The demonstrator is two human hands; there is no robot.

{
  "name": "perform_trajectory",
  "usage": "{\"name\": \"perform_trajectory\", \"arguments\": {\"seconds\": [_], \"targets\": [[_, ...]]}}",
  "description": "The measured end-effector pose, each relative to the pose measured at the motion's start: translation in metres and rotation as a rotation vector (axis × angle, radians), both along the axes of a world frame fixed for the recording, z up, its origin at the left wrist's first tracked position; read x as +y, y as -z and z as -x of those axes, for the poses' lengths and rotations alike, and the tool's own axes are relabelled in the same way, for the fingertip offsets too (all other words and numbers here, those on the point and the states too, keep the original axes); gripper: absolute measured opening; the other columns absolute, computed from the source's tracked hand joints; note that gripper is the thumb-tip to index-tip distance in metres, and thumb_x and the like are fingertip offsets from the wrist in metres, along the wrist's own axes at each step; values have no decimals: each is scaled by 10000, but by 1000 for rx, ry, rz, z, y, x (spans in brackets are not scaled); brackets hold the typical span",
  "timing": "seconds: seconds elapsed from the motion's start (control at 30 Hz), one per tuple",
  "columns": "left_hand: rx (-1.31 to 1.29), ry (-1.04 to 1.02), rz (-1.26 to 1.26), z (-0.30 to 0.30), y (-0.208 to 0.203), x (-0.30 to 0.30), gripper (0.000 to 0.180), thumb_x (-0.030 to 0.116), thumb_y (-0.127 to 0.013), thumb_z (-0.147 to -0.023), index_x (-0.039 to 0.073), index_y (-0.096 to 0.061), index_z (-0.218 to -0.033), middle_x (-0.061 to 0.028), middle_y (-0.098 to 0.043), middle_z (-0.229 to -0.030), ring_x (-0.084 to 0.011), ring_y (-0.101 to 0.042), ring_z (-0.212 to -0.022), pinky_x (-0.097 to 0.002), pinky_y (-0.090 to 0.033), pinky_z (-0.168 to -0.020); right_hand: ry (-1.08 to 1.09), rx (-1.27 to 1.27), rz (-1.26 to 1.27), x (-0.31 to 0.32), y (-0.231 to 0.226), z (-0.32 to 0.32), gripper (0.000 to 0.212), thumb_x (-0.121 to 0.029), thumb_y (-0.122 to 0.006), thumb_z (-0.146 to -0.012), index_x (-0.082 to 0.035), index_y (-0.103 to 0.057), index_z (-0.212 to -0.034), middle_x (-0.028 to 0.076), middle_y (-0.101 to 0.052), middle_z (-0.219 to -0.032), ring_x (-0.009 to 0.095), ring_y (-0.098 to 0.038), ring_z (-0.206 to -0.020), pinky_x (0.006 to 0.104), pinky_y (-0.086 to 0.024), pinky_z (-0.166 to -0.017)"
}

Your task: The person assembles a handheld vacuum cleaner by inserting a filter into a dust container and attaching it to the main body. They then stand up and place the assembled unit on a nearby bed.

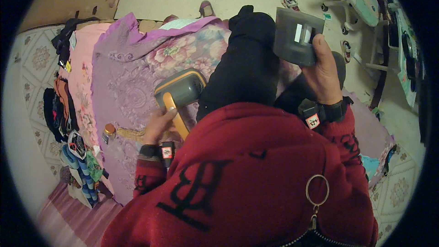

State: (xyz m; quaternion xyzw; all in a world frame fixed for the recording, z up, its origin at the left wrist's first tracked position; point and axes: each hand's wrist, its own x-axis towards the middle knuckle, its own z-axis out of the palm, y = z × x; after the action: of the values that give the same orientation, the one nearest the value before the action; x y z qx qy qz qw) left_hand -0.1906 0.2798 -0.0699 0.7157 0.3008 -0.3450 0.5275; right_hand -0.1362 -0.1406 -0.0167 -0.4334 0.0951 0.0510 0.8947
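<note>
My left hand [159, 127] is closed round the orange handle of a handheld appliance with a rounded grey head [183, 92] trimmed in orange. I cannot tell its exact kind. The head rests on or just over the purple bedspread, beside my left leg. In my right hand [323, 75] is a dark, see-through, tank-like plastic piece [289, 36] with a white label, raised above my right leg. My thumb lies on its right side and the other fingers are mostly hidden behind it. The two pieces are well apart.
On the purple flowered bedspread [123, 82] stands a small jar [109, 129] with an orange lid, near a crinkled yellowish-brown item [131, 134]. Folded clothes [80, 169] line the left edge. Shoes [206, 9] and a wheeled chair [359, 2] are on the floor beyond.
</note>
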Motion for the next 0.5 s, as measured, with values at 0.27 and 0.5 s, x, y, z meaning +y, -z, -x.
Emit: {"name": "perform_trajectory", "arguments": {"seconds": [0.27, 0.5], "targets": [[-15, -203, 154, 25, -1, -31, 177, 155, -597, -848, 21, -546, -952, -55, -594, -702, -149, -582, -613, -270, -472, -531, 66, -15, 70, -2, -7, 3, 501, -376, -526, -904, -24, -424, -1245, 59, -545, -1113, 129, -544, -975, 276, -454, -835], [-112, -138, 84, 0, -16, -46, 103, 113, -614, -824, 68, -521, -817, -22, -530, -589, -127, -518, -450, -246, -434, -431, 31, -35, 91, -6, -3, 5, 494, -360, -530, -901, -21, -424, -1243, 66, -544, -1124, 137, -543, -988, 281, -445, -856]]}}
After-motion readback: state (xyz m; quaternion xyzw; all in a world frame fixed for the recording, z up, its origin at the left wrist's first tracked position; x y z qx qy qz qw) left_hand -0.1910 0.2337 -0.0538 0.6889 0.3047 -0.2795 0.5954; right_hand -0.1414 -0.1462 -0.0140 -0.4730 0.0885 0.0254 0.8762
